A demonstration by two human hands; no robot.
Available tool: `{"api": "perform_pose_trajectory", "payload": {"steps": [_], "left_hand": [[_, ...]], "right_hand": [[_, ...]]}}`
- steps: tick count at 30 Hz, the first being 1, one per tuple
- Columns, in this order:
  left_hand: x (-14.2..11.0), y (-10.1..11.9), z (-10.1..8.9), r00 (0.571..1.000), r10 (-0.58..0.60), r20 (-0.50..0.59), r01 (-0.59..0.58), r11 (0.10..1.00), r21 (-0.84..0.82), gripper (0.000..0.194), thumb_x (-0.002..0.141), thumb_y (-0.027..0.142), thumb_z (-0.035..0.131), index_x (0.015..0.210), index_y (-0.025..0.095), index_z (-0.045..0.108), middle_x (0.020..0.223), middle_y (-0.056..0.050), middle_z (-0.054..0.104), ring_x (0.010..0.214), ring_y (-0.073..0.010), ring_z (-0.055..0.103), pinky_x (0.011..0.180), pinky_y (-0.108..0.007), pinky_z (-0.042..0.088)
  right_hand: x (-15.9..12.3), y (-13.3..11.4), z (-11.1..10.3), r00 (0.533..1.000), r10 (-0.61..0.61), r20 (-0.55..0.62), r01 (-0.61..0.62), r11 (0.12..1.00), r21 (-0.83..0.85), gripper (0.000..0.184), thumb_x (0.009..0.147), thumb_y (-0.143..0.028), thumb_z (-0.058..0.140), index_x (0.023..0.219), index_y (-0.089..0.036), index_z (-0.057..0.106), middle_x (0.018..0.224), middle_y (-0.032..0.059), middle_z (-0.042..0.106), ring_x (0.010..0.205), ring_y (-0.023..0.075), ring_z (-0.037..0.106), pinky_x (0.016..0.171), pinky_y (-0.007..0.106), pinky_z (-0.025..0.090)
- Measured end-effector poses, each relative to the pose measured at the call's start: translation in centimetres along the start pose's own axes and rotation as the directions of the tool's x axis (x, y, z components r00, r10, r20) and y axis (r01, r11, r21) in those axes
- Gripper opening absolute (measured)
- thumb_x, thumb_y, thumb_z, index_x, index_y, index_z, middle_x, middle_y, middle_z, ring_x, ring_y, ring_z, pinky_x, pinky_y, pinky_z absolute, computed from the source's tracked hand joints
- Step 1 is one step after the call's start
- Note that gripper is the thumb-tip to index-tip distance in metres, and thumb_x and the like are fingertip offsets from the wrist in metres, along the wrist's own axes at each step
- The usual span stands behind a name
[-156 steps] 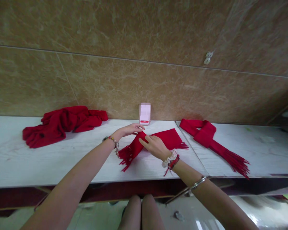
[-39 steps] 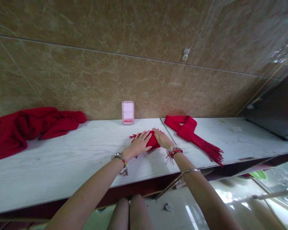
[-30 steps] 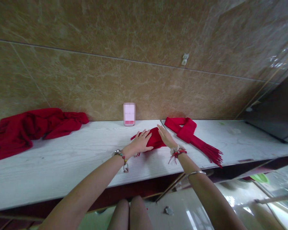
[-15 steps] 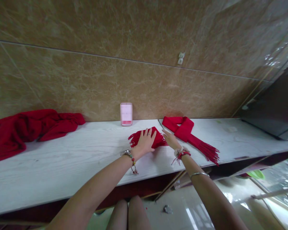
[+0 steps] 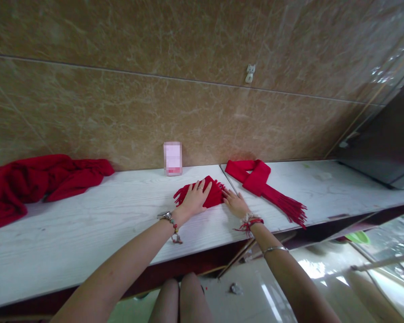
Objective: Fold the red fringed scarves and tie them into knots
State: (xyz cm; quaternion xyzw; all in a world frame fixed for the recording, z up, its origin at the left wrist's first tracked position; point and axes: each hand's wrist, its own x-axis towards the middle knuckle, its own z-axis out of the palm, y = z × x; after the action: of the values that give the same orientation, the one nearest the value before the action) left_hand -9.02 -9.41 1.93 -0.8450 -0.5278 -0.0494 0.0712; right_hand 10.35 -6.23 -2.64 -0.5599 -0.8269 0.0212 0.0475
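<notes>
A folded red fringed scarf (image 5: 216, 195) lies on the white wood-grain counter (image 5: 128, 211). My left hand (image 5: 192, 200) presses flat on its left part, fingers spread and a ring on one of them. At the scarf's right edge, my right hand (image 5: 236, 204) has its fingers stretched out, their tips touching the fringe. Just right of that hand rests a second red scarf (image 5: 261, 179), looped over itself with its fringe pointing to the front edge. Part of the folded scarf is hidden under my left hand.
A crumpled red cloth (image 5: 59, 175) lies at the counter's left. A phone-like object (image 5: 173, 158), its face blurred, leans against the brown tiled wall (image 5: 121, 112). One dark appliance (image 5: 384, 139) stands at the far right. A seam crosses the counter near the looped scarf.
My right hand has come down and nearer to me, its fingertips now at the fringe's right end. More fringe shows at the folded scarf's upper right. The view has shifted slightly.
</notes>
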Motion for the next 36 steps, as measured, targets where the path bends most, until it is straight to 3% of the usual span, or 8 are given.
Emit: {"api": "perform_pose_trajectory", "payload": {"steps": [5,9,15,19,24,30,33,36], "left_hand": [[0.1,-0.1,-0.2,1.000,0.010,0.015,-0.010,1.000,-0.006,0.093,0.066,0.028,0.070,0.139,0.014,0.015,0.142,-0.023,0.023,0.130,-0.0343,0.025,0.101,-0.045,0.027],[0.1,-0.6,-0.4,1.000,0.016,0.018,-0.016,1.000,-0.017,0.083,0.069,0.019,0.064,0.138,0.010,0.018,0.142,-0.023,0.023,0.129,-0.0330,0.027,0.101,-0.042,0.029],[-1.0,-3.7,-0.2,0.996,-0.053,-0.074,0.046,0.994,-0.098,0.079,0.069,0.015,0.054,0.138,0.009,0.016,0.143,-0.020,0.024,0.129,-0.0275,0.029,0.101,-0.035,0.032],[-2.9,-6.3,0.4,0.989,-0.072,-0.133,0.051,0.987,-0.154,0.079,0.070,0.018,0.052,0.139,0.011,0.014,0.143,-0.017,0.025,0.129,-0.0253,0.029,0.102,-0.034,0.033],[-6.0,-9.4,1.1,0.985,-0.068,-0.157,0.054,0.995,-0.089,0.076,0.068,0.012,0.047,0.138,0.011,0.016,0.143,-0.015,0.026,0.130,-0.0250,0.027,0.103,-0.037,0.031],[-10.1,-13.4,0.9,0.988,-0.088,-0.131,0.087,0.996,-0.009,0.063,0.075,0.016,0.043,0.135,0.005,0.025,0.141,-0.019,0.030,0.128,-0.0262,0.031,0.103,-0.038,0.033],[-11.7,-13.9,0.5,0.996,-0.034,-0.081,0.036,0.999,0.026,0.055,0.079,0.012,0.037,0.133,0.006,0.031,0.138,-0.017,0.035,0.127,-0.0235,0.033,0.103,-0.037,0.032],[-12.3,-13.1,0.0,0.996,-0.074,-0.045,0.077,0.996,0.052,0.054,0.081,0.017,0.042,0.133,0.007,0.033,0.136,-0.017,0.037,0.126,-0.0250,0.035,0.102,-0.037,0.033]], "right_hand": [[0.7,-0.5,-0.3,0.997,-0.018,-0.070,0.017,1.000,-0.003,0.048,0.089,-0.019,0.030,0.137,-0.022,0.029,0.145,0.0069,0.026,0.133,0.0206,0.022,0.103,0.050,0.023],[1.2,-1.0,-0.4,0.992,-0.123,0.004,0.123,0.992,-0.007,0.045,0.090,-0.021,0.028,0.135,-0.021,0.034,0.143,0.0072,0.031,0.132,0.0207,0.023,0.103,0.051,0.022],[1.0,-1.2,0.1,0.995,-0.096,0.009,0.095,0.995,0.009,0.044,0.092,-0.028,0.027,0.135,-0.025,0.033,0.141,0.0061,0.034,0.131,0.0207,0.026,0.102,0.053,0.023],[0.8,-1.2,0.6,0.996,-0.090,-0.016,0.090,0.996,0.001,0.044,0.091,-0.028,0.029,0.135,-0.026,0.033,0.141,0.0056,0.034,0.130,0.0217,0.027,0.101,0.054,0.025],[0.0,-1.0,0.7,0.997,-0.063,-0.050,0.063,0.998,-0.012,0.044,0.090,-0.025,0.031,0.133,-0.022,0.037,0.139,0.0076,0.037,0.129,0.0226,0.029,0.101,0.051,0.027],[-1.7,-0.2,0.0,1.000,0.017,0.015,-0.017,1.000,-0.014,0.044,0.090,-0.025,0.030,0.134,-0.021,0.036,0.141,0.0069,0.034,0.130,0.0224,0.028,0.102,0.052,0.026],[-2.2,-0.1,-0.1,0.999,0.028,0.016,-0.028,0.999,-0.020,0.045,0.089,-0.024,0.031,0.133,-0.021,0.037,0.141,0.0074,0.035,0.129,0.0235,0.030,0.101,0.053,0.027],[-2.0,-0.6,0.0,0.999,0.050,-0.014,-0.050,0.998,-0.027,0.044,0.088,-0.021,0.031,0.131,-0.019,0.040,0.139,0.0092,0.037,0.129,0.0255,0.029,0.100,0.057,0.026]]}}
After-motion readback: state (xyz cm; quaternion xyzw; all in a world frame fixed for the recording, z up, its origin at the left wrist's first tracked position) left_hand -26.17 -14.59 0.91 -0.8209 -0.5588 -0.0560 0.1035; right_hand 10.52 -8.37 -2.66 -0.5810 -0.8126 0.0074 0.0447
